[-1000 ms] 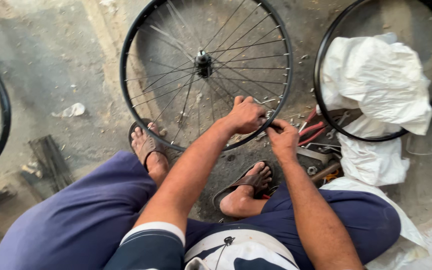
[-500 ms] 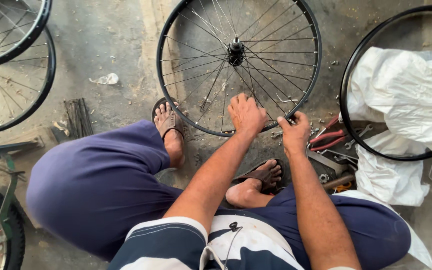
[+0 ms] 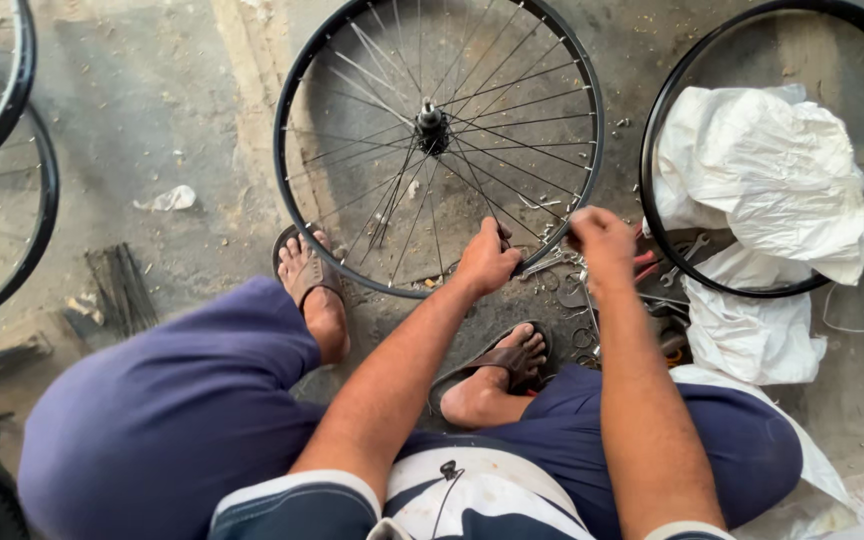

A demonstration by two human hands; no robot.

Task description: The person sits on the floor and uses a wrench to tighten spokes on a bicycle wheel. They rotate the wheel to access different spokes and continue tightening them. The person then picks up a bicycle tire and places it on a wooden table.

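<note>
This is a bicycle repair workshop with work done on a bare concrete floor [image 3: 152, 120]. A spoked wheel [image 3: 439, 145] lies flat in the middle. Right of it sit another black rim [image 3: 672, 250], white sacks [image 3: 772, 190] and scattered wrenches [image 3: 682, 255]; left of it, more wheels [image 3: 12, 200].

Spoked wheel [image 3: 439, 140] before feet; bare rim [image 3: 672, 250] right, sacks [image 3: 767, 180] in it; 2 wheels [image 3: 2, 180] left.

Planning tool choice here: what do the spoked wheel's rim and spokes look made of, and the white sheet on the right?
Spoked wheel: the rim looks like black-finished metal, thin and rigid; its spokes are bright bare metal wire, glinting silver. White sheet: probably a woven plastic sack, crinkled with a slight sheen, though cloth cannot be ruled out.
</note>
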